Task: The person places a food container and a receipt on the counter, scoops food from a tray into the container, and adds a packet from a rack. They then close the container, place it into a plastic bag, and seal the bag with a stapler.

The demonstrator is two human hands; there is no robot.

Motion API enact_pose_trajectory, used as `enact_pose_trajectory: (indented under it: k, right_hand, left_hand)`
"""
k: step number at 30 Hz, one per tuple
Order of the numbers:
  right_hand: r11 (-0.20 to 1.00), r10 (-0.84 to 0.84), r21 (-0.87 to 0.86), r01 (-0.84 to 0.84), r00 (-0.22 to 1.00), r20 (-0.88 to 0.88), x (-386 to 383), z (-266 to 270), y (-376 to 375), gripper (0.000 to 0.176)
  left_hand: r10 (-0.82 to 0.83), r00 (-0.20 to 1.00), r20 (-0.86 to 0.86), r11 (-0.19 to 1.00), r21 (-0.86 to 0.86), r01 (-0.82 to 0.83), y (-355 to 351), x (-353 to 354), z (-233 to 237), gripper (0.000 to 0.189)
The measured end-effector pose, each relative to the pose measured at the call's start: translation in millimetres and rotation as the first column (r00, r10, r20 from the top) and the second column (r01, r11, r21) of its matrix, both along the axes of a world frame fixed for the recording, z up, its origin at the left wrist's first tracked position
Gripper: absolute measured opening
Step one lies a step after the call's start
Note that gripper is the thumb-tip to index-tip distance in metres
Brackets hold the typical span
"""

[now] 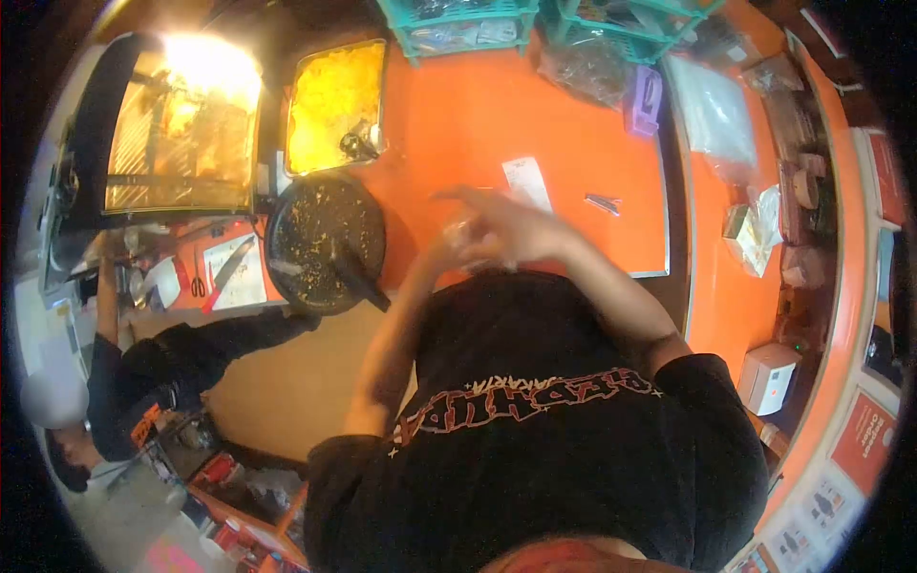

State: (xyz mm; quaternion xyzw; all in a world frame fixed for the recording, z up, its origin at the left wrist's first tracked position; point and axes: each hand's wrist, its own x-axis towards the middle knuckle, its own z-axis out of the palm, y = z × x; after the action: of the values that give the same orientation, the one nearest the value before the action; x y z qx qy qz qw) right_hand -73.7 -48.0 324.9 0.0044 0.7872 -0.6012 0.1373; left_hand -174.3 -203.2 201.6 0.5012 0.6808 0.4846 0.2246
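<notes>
Over the orange counter, just beyond the black shirt, my left hand (462, 243) and my right hand (516, 227) meet and overlap. Both are blurred. At least one finger of my right hand stretches out to the left, apart from the others. The fingers of my left hand are partly hidden and smeared, and I cannot make out anything held between the hands. A white paper slip (526, 183) lies right behind my right hand. To the left of my hands is a round black pan or lid (320, 229) with crumbs and a handle.
A tray of yellow food (334, 95) sits behind the pan, beside a lit glass case (181, 143). Teal baskets (463, 36) and a purple object (644, 100) stand at the back. Scissors (198, 277) and a knife (229, 267) lie left. Another person (172, 372) is at far left.
</notes>
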Motion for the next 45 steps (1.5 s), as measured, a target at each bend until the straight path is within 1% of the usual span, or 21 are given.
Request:
enact_pose_trajectory:
  k: [4,6,12,14,15,22,26,28,29,31,32,34,35,37,39,40,41,42,43,44,45]
  right_hand:
    - [0.942,-0.27,-0.18,0.284,0.958,0.096,26.9,-43.7,96.6,0.09]
    - [0.942,-0.076,0.279,0.188,0.927,-0.367,38.7,-111.6,91.4,0.08]
    - [0.939,-0.335,0.067,0.338,0.941,-0.058,27.1,-250.2,5.5,0.072]
    - [0.926,-0.375,0.042,0.376,0.926,-0.034,22.4,-265.8,2.8,0.069]
    - [0.92,-0.389,0.031,0.39,0.921,-0.024,21.3,-268.9,2.5,0.068]
    - [0.904,-0.427,-0.035,0.427,0.904,0.004,2.7,-285.2,-4.6,0.061]
    - [0.895,-0.441,-0.068,0.442,0.897,0.028,-1.0,-291.1,1.5,0.058]
    - [0.883,-0.455,-0.107,0.456,0.89,0.039,-7.7,-293.2,6.8,0.057]
    - [0.871,-0.468,-0.142,0.47,0.882,0.048,-7.6,-291.8,8.2,0.056]
    - [0.842,-0.487,-0.232,0.488,0.871,0.065,-2.7,-249.9,9.1,0.055]
    - [0.8,-0.55,-0.167,0.576,0.816,0.179,-1.3,-178.3,1.6,0.057]
    - [0.795,-0.593,-0.041,0.605,0.791,0.152,0.7,-142.4,5.9,0.058]
    - [0.829,-0.559,0.021,0.559,0.829,0.021,6.5,-152.1,19.7,0.057]
    - [0.693,-0.692,-0.3,0.656,0.722,-0.02,0.6,-138.5,21.5,0.054]
    - [0.88,-0.387,0.118,0.459,0.84,-0.38,21.7,-139.6,53.0,0.048]
    - [0.858,-0.172,0.359,0.367,0.864,-0.473,33.0,-139.1,64.4,0.046]
    - [0.909,-0.398,-0.009,0.417,0.861,-0.317,35.7,-136.8,63.5,0.045]
    - [0.797,-0.544,-0.371,0.477,0.833,-0.097,33.4,-132.6,57.8,0.045]
    - [0.541,-0.586,-0.662,0.519,0.797,0.146,28.9,-128.8,52.2,0.044]
    - [0.184,-0.524,-0.832,0.524,0.768,0.368,25.1,-124.9,49.5,0.044]
    - [0.304,-0.618,-0.689,0.658,0.687,0.383,20.3,-87.3,51.6,0.04]
  left_hand:
    - [0.044,0.998,0.048,0.998,0.042,-0.046,-6.5,-1.8,-28.2,0.054]
    - [0.054,0.998,0.036,0.995,0.079,-0.057,-5.9,-7.6,-35.5,0.052]
    - [0.14,0.954,-0.265,0.969,0.235,-0.077,42.1,27.0,-49.4,0.052]
    - [0.214,0.96,-0.179,0.969,0.164,-0.185,45.8,43.1,-59.9,0.058]
    - [0.186,0.935,-0.302,0.966,0.232,-0.117,46.0,44.4,-69.4,0.064]
    - [0.269,0.888,0.373,0.935,0.12,-0.333,52.7,43.1,-109.3,0.063]
    - [0.196,0.874,0.444,0.964,0.075,-0.254,31.0,34.4,-37.1,0.061]
    - [0.301,0.79,0.534,0.869,0.188,-0.458,12.2,8.9,-11.4,0.053]
    - [0.388,0.68,0.622,0.703,0.278,-0.655,-1.8,-11.1,-5.6,0.046]
    - [0.599,0.62,0.507,0.604,0.223,-0.765,-32.3,-45.4,-11.2,0.038]
    - [0.565,0.641,0.519,0.702,0.106,-0.704,-52.7,-61.4,-35.9,0.037]
    - [0.491,0.673,0.554,0.847,-0.12,-0.519,-81.4,-82.7,-98.3,0.035]
    - [0.465,0.415,0.782,0.875,-0.336,-0.349,-73.4,-58.2,-41.4,0.036]
    - [0.328,0.384,0.863,0.945,-0.291,-0.153,-54.4,-26.4,-20.1,0.036]
    - [0.194,0.493,0.848,0.981,-0.167,-0.098,-29.7,3.9,-7.5,0.037]
    - [0.166,0.587,0.793,0.985,-0.112,-0.128,-20.2,14.0,-3.5,0.038]
    - [0.151,0.685,0.713,0.985,-0.052,-0.163,-12.4,20.5,0.8,0.039]
    - [0.152,0.772,0.617,0.979,0.015,-0.205,-6.1,21.6,4.7,0.04]
    - [0.179,0.853,0.49,0.96,0.104,-0.261,2.2,19.8,8.1,0.041]
    - [0.211,0.915,0.343,0.932,0.21,-0.294,6.4,20.6,14.0,0.042]
    - [0.251,0.947,0.198,0.896,0.322,-0.305,11.8,21.4,19.6,0.044]
